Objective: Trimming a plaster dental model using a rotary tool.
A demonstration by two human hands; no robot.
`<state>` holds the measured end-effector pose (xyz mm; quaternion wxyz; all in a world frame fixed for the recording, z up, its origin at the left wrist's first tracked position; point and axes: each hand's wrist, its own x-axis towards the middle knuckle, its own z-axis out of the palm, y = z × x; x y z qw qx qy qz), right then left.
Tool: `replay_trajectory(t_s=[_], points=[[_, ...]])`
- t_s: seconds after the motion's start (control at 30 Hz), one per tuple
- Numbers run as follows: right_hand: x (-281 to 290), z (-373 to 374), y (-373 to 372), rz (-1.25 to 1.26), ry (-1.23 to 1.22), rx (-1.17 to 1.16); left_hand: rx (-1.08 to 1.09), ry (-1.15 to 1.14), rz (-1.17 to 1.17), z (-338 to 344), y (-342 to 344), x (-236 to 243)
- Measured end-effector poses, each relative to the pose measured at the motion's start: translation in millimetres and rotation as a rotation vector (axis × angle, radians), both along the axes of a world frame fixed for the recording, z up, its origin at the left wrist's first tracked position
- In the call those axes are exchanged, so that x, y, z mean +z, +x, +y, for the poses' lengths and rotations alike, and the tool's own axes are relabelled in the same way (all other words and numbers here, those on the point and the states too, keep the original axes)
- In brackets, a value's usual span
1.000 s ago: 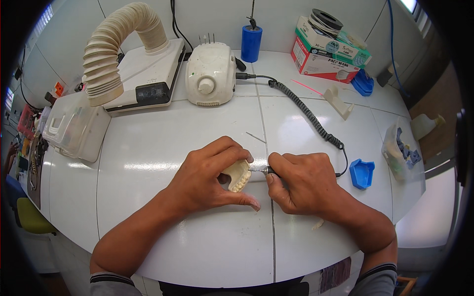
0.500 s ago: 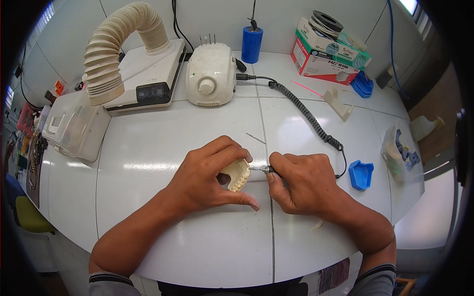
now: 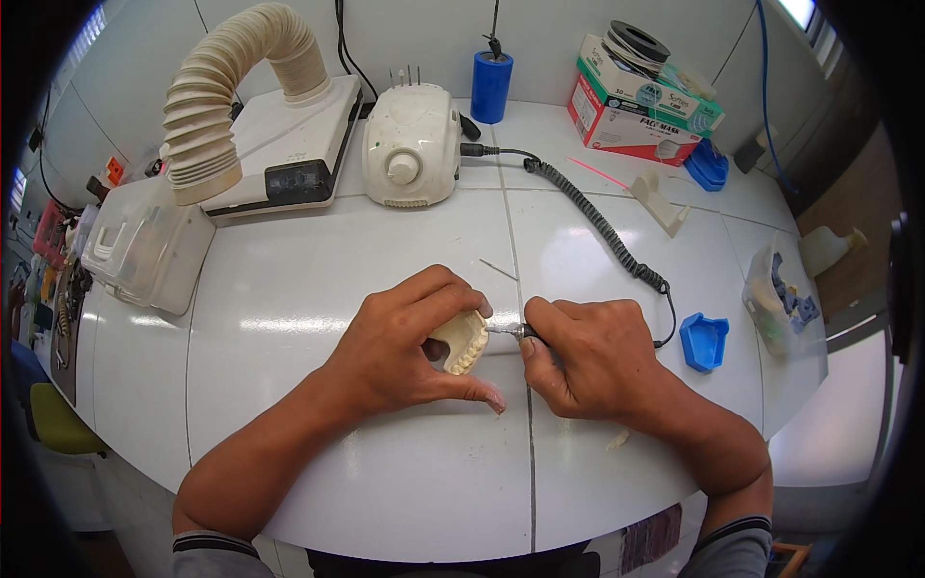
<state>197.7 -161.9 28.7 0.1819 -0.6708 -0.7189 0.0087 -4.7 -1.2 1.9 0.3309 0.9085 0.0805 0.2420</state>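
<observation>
A cream dental cast (image 3: 463, 342) with a row of teeth along its curved edge is held in my left hand (image 3: 409, 332). My left fingers wrap its far side, while the thumb stretches out below it, apart from the teeth. My right hand (image 3: 597, 361) is closed around a dark rotary handpiece (image 3: 528, 331), most of which the fingers hide. Its thin metal bur (image 3: 499, 329) points left and meets the cast's toothed edge, or comes very close. From behind the right hand a coiled black cord (image 3: 602, 226) runs to the white control unit (image 3: 409, 149).
A dust extractor with a ribbed hose (image 3: 207, 96) stands at the back left, beside a clear lidded box (image 3: 149, 246). On the right are a blue mould (image 3: 704, 342) and a plastic tub (image 3: 776, 299). A thin metal rod (image 3: 498, 269) lies beyond my hands; stacked boxes (image 3: 636, 116) stand behind.
</observation>
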Motion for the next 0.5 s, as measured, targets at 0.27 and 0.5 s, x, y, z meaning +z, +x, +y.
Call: replay_trajectory(t_s=[0.27, 0.5], points=[[-0.6, -0.4, 0.3, 0.01, -0.009, 0.003, 0.005, -0.014, 0.007, 0.0, -0.3, 0.7], [-0.6, -0.3, 0.3, -0.001, -0.001, -0.013, 0.002, -0.002, -0.009, 0.8, 0.0, -0.8]])
